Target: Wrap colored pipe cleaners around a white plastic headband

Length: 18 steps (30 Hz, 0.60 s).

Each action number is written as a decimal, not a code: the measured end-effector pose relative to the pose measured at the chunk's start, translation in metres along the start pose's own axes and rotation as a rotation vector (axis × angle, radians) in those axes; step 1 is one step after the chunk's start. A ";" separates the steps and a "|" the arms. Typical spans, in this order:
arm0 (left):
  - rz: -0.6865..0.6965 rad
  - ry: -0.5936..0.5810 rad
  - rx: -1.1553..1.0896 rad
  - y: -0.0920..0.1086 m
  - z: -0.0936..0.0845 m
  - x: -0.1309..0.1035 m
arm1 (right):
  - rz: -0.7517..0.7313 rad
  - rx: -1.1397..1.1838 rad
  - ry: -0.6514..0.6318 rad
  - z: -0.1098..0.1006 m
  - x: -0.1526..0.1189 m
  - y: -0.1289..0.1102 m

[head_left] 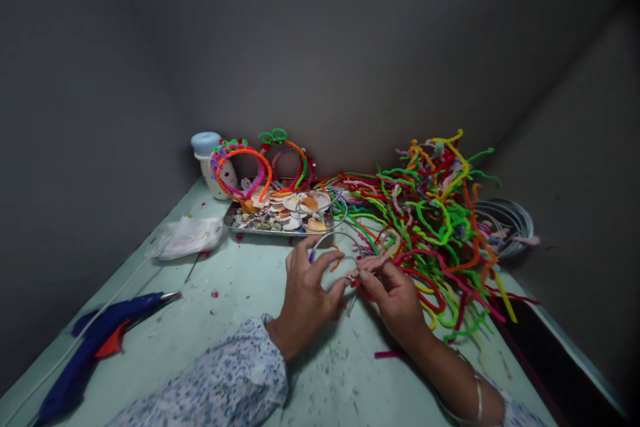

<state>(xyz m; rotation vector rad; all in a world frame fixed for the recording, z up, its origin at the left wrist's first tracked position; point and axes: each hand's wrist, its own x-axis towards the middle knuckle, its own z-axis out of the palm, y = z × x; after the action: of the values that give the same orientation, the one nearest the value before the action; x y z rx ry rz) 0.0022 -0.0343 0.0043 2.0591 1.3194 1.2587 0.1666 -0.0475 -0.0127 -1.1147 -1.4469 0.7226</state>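
My left hand (pixel 310 280) curls around a thin grey headband (pixel 340 233), which arcs up between my hands. A small purple bit (pixel 313 255) shows beside its fingers. With thumb and forefinger pinched, my right hand (pixel 400 300) meets the left thumb tip. Something small and pale is at the fingertips, partly hidden, with a red bit just below. An orange pipe cleaner piece (pixel 335 259) shows near the left forefinger. Close beyond the right hand lies a tangled heap of coloured pipe cleaners (pixel 430 220).
A metal tray (pixel 280 234) holds shells and small stones. Finished headbands (pixel 270 177) wrapped in bright pipe cleaners stand on it. Behind is a jar with a blue lid (pixel 206 142). A plastic packet (pixel 193 238) and blue glue gun (pixel 95 347) lie left; coiled wire (pixel 520 223) sits right.
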 end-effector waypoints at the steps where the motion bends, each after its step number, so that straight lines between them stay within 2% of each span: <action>1: 0.040 -0.004 0.036 0.001 0.000 0.000 | -0.003 0.002 -0.003 0.000 0.000 -0.001; 5: 0.076 -0.017 0.026 0.001 0.000 -0.001 | 0.017 0.025 -0.010 0.001 -0.001 -0.002; 10: -0.009 -0.082 -0.127 0.002 -0.001 0.000 | 0.095 0.028 -0.040 -0.001 -0.002 0.002; 18: -0.076 -0.113 -0.244 0.002 0.000 -0.001 | 0.081 0.030 -0.055 0.000 -0.003 0.002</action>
<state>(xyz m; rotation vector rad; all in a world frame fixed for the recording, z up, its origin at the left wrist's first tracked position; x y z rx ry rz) 0.0029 -0.0361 0.0060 1.8642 1.1233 1.1878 0.1671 -0.0493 -0.0159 -1.1437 -1.4390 0.8353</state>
